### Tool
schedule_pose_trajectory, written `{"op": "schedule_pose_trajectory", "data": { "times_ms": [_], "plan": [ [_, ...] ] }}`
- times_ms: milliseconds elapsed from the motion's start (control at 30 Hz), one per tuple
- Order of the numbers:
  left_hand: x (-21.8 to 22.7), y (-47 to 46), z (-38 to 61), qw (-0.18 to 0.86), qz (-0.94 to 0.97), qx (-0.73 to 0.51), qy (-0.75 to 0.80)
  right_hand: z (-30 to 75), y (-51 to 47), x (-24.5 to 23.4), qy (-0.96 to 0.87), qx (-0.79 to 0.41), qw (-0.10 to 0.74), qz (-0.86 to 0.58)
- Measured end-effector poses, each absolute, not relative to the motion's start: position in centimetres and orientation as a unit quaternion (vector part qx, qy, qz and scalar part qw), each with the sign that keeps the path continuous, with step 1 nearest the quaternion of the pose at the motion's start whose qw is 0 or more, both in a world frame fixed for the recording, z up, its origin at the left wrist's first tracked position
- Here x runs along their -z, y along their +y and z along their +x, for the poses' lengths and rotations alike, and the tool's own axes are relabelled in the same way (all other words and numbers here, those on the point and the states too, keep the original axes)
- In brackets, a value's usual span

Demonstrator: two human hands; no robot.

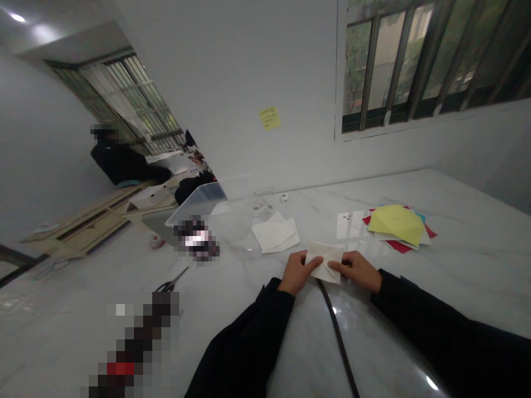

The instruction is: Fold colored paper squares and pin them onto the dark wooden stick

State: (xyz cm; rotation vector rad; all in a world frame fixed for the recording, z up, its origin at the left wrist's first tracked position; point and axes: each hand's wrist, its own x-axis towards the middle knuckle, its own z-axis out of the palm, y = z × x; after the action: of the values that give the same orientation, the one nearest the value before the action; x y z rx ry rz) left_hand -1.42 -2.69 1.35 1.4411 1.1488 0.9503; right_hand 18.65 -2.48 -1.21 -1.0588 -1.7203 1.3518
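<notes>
A folded white paper (326,258) rests on the white marble table (456,260) in front of me. My left hand (297,272) pinches its left edge with curled fingers. My right hand (360,271) grips its right side, thumb pressed on the paper. Both arms wear dark sleeves. Creases cross the sheet diagonally.
White sheets (276,233) lie just beyond the hands. A stack of coloured papers (397,225), yellow on top, lies at the right. A clear plastic bin (215,213) stands to the left, scissors (171,283) nearer me. A dark cord (338,337) runs toward me. Another person (120,160) sits far left.
</notes>
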Motion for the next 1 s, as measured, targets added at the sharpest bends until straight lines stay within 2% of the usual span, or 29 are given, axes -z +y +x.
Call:
{"op": "schedule_pose_trajectory", "data": {
  "times_ms": [200, 1000],
  "plan": [
    [-1.18, -2.63, -1.37, 0.513, 0.591, -0.4, 0.477, 18.64, -2.56, 0.8, -0.681, -0.484, 0.352, -0.422],
    [-0.98, -2.35, -1.63, 0.533, 0.583, -0.381, 0.48, 18.58, -2.39, 1.19, -0.641, -0.505, 0.371, -0.444]
  ]
}}
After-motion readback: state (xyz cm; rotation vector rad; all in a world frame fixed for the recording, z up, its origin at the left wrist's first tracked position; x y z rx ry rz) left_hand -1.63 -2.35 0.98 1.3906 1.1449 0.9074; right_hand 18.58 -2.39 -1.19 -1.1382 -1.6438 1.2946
